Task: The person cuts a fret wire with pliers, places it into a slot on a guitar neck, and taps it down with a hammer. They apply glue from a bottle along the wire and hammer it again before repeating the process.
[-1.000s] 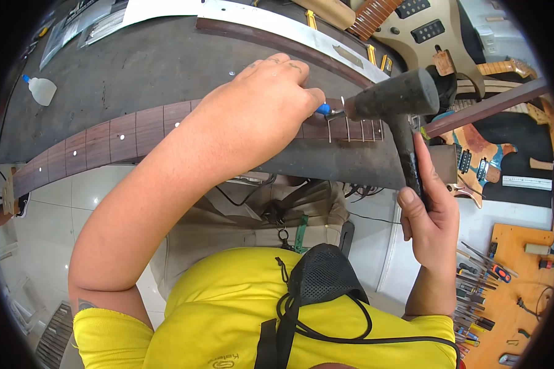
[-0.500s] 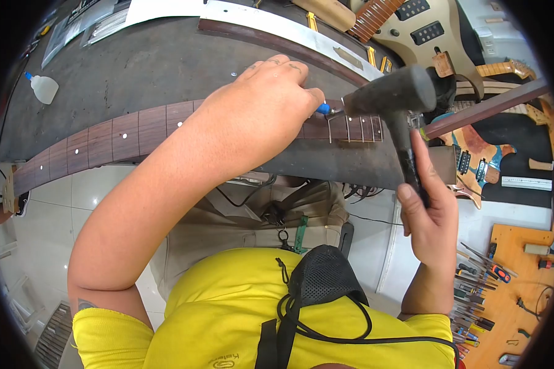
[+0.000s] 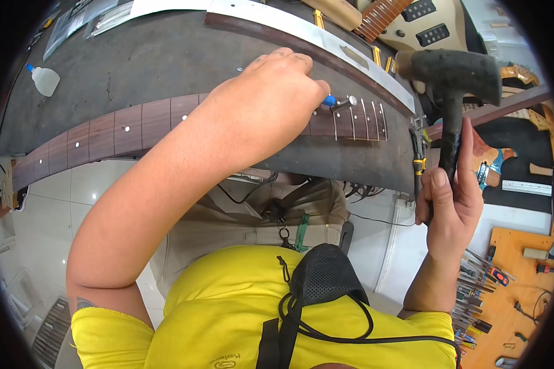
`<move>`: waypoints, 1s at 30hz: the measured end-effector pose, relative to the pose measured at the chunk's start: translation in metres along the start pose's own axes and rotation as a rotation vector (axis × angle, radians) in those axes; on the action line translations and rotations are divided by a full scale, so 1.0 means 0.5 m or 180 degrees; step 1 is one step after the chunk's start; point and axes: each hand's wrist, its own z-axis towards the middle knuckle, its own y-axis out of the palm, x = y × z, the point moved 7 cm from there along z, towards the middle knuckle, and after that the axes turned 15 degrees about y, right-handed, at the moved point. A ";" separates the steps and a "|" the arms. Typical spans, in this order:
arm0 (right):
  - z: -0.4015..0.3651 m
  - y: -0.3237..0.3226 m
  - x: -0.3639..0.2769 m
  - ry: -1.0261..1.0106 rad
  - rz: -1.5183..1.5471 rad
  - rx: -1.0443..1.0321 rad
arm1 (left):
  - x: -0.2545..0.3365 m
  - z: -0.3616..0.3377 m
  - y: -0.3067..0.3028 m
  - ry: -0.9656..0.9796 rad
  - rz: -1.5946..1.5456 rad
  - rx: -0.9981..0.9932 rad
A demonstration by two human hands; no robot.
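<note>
Grip of my right hand (image 3: 452, 200) is closed around the handle of a dark mallet (image 3: 452, 74), whose head is raised beyond the end of the fretboard (image 3: 98, 134). With the left hand (image 3: 277, 92) I clasp a small tool with blue part (image 3: 330, 100) and metal end, over the fretboard near its fretted end. This fretboard lies along the near edge of the worktop (image 3: 148, 67), partly hidden by my left forearm. Farther in, a small whitish bottle (image 3: 46, 81) with blue tip is on the worktop; its content I cannot tell. Near the far edge, clear plastic packets (image 3: 108, 21) hold thin strips.
</note>
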 end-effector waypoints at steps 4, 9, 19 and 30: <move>0.009 0.002 0.007 -0.0079 -0.0246 -0.0276 | -0.002 0.007 -0.004 -0.0023 0.0093 0.0042; 0.008 0.009 -0.025 -0.0214 0.0174 0.0049 | -0.005 0.001 0.000 -0.0082 0.0052 0.0054; 0.025 0.021 -0.020 -0.0012 0.0155 -0.0445 | -0.010 0.003 0.001 -0.0087 0.0149 0.0077; 0.025 0.014 -0.037 -0.0200 0.0020 -0.0182 | -0.017 0.006 -0.002 -0.0128 0.0196 0.0131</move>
